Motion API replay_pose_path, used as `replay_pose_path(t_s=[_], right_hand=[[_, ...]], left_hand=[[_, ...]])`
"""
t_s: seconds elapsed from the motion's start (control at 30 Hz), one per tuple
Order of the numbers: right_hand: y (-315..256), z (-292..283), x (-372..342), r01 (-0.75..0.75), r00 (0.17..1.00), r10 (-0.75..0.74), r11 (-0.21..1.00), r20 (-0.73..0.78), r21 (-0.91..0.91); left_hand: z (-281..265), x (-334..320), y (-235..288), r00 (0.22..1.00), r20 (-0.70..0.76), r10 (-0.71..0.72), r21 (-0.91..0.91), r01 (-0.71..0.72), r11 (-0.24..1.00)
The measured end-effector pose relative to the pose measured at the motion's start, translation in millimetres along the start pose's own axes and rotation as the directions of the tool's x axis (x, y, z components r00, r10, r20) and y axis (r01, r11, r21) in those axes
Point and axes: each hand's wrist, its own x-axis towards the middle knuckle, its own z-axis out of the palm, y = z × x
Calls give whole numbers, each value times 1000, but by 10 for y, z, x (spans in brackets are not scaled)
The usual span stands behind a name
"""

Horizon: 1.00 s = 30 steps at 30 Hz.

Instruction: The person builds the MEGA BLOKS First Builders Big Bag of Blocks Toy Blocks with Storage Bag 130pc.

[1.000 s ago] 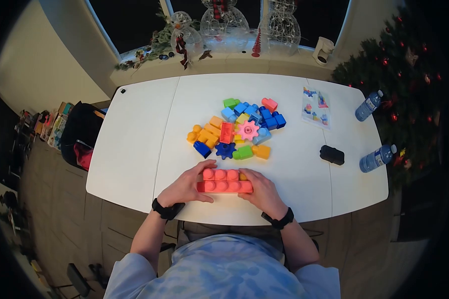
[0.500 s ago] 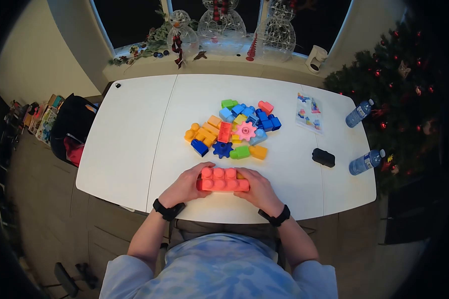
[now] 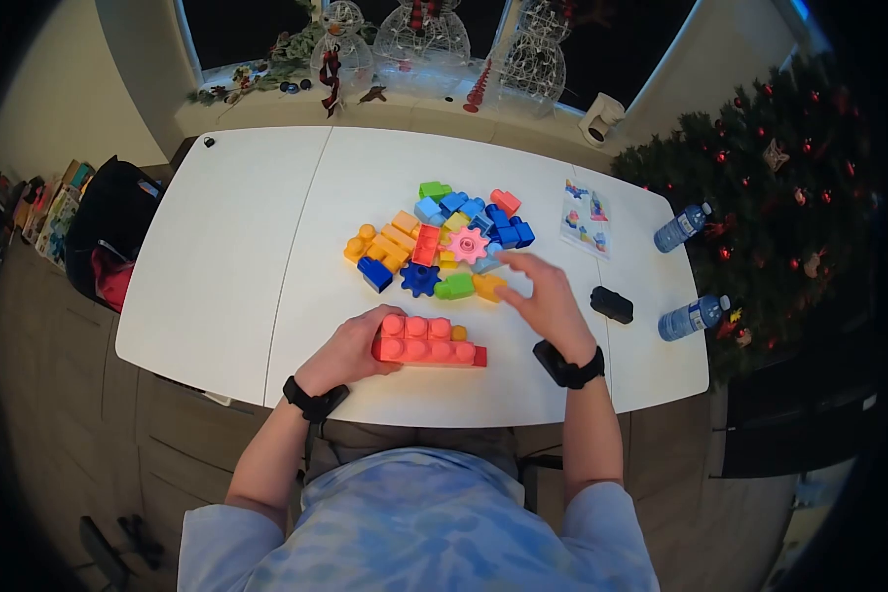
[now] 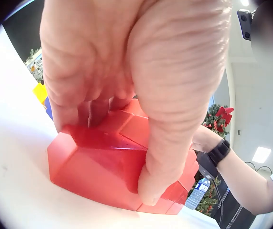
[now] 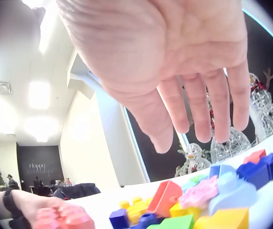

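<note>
On white table (image 3: 212, 266), left hand (image 3: 345, 353) grips coral blocks (image 3: 422, 349).

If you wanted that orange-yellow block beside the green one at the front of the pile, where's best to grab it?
Grip the orange-yellow block probably by its near and far sides, coming from the right and above. The green block crowds its left end; its right end and near side look open. The right hand hovers on that open side.

Right grip (image 3: 551, 304) off the coral blocks (image 3: 426, 341), now near yellow block (image 3: 488, 287)
</note>
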Motion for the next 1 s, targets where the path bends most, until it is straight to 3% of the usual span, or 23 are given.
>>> replay_pose_path(t_s=[0.03,0.13,0.23,0.37,0.43,0.63,0.7,0.77,0.9,1.0], right_hand=[[24,-62,130,23,994,-29,998,-106,-54],[271,-217,618,-40,991,16,984,-136,-174],[917,-102,1225,-112,976,53,953,-210,-280],[1341,158,1689,-180,978,117,893,-173,-413],[1416,261,1783,-282,955,295,868,-33,-409],[1407,134,1581,-266,964,234,863,-127,-429],[1003,-93,1260,-158,981,156,987,-119,-11],[736,-67,825,-94,995,99,917,7,387],[237,221,-11,-43,980,-22,948,199,315],[139,403,-254,-88,972,-1,926,237,367]], left_hand=[[4,6,-1,1000,-1,3,-6,-3,1000],[-10,4,24,999,6,-36,3,36,999],[6,-1,14,1000,-5,-27,4,27,1000],[21,-4,-4,999,-22,-30,-16,30,999],[14,-6,-16,1000,12,-25,-30,25,999],[12,-7,17,1000,10,-20,-6,20,1000],[19,-1,20,1000,10,-28,-15,28,999],[12,2,47,999,3,-32,-28,32,999],[20,-2,77,999,-18,-36,-1,36,999],[38,5,94,998,-32,-53,54,54,997]])
